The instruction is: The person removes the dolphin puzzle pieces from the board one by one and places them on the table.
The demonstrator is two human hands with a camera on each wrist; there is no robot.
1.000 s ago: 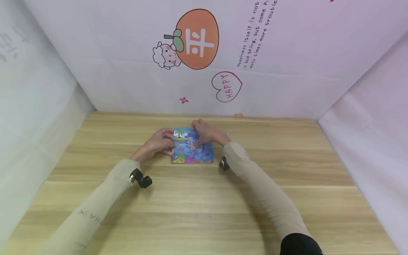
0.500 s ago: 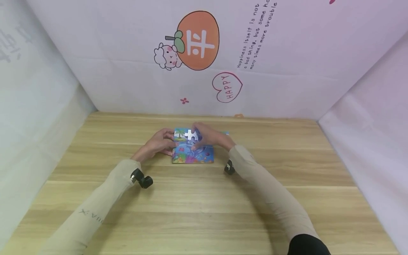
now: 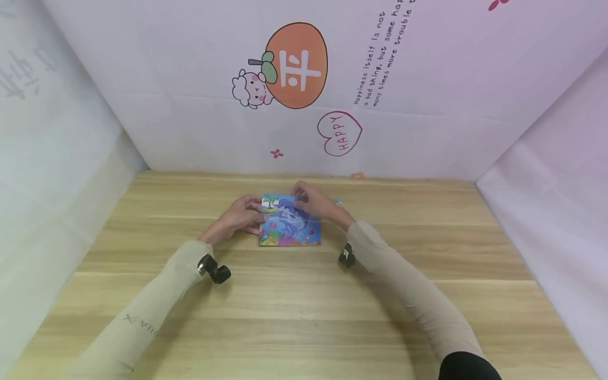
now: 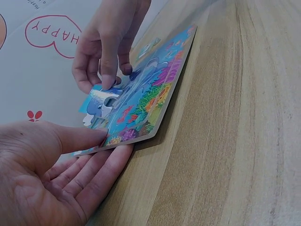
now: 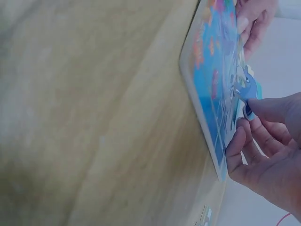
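Note:
A jigsaw puzzle (image 3: 290, 229) with a dolphin, a palm tree and coral on it lies on the wooden table. At its left edge, my left hand (image 3: 239, 214) grips it, thumb on top and fingers against the side and underneath. My right hand (image 3: 315, 201) is over the far right part of the puzzle. In the left wrist view, a glossy blue puzzle piece (image 4: 101, 101) is tilted up from the board, its edge pinched between the right thumb and fingers. The right wrist view shows the same piece (image 5: 248, 89) raised at the fingertips.
Another small piece (image 4: 148, 48) lies on the table beyond the puzzle, mostly behind the right hand in the head view. A white printed cloth (image 3: 404, 142) stands along the back table edge, with white cloth (image 3: 62, 121) at the sides.
A white jigsaw-shaped patch near the puzzle's far edge showed half a second ago; blue print shows there now. My right hand has shifted slightly right, while the left keeps its hold.

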